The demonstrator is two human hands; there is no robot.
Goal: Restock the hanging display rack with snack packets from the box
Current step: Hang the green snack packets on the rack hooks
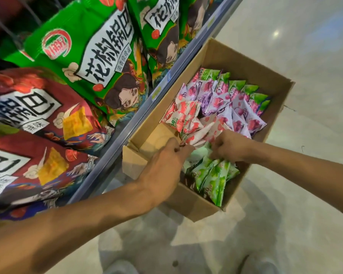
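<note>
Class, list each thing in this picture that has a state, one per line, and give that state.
cardboard box: open, on the floor, partly filled.
pink packets: in the box, the left hand pinches one.
green packets: in the box, under the right hand.
right hand: curled among packets.
green bags: on the rack.

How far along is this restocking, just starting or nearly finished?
Early or midway, it seems. The cardboard box has a bare corner, so some packets may be gone. Both the left hand and right hand grip pink-and-white packets. Many purple packets and green packets remain.
</note>
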